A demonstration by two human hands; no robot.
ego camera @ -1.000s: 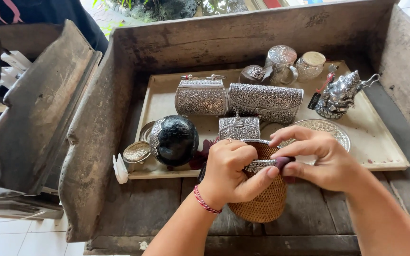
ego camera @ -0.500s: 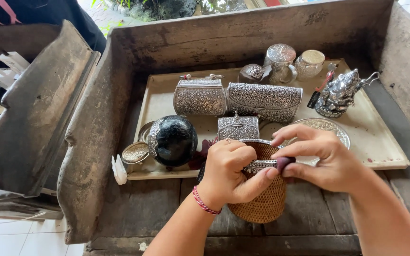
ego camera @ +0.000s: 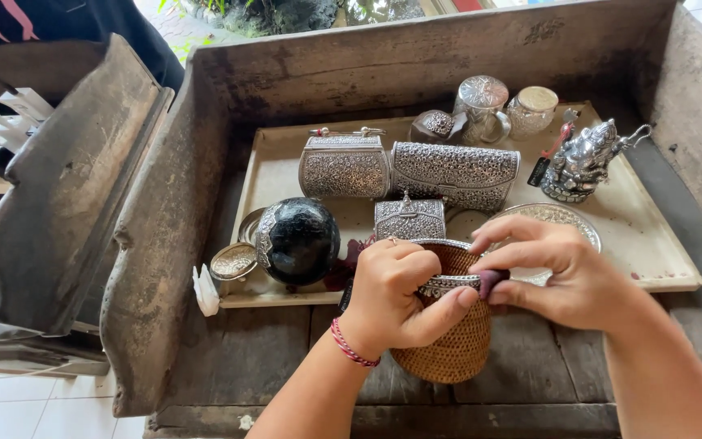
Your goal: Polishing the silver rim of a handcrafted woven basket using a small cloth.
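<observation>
A small woven rattan purse point(ego camera: 448, 345), honey-brown with a rounded belly and an engraved silver rim band at its mouth, is held above the dark plank floor of an old wooden trough point(ego camera: 229, 97), just in front of the near edge of a cream tray point(ego camera: 660, 264). The purse stands roughly upright, mouth upward and slightly away from the camera; its long axis runs near-vertical, the rim band lying left to right. The left hand point(ego camera: 392, 293) is curled over the left part of the rim, fingers clenched on it and the thumb stretched right along the band; a red cord bracelet point(ego camera: 349, 348) is worn at the wrist. The right hand point(ego camera: 562, 272) is brought in from the right, thumb and forefinger pinched on a small dark-purple piece point(ego camera: 491, 281) at the rim's right end, remaining fingers arched above. On the tray behind are noted two embossed silver clutches point(ego camera: 404, 169), a black sphere in silver mounts point(ego camera: 298, 240), lidded jars point(ego camera: 501, 110) and a silver figurine point(ego camera: 582, 158) near the far right corner.
</observation>
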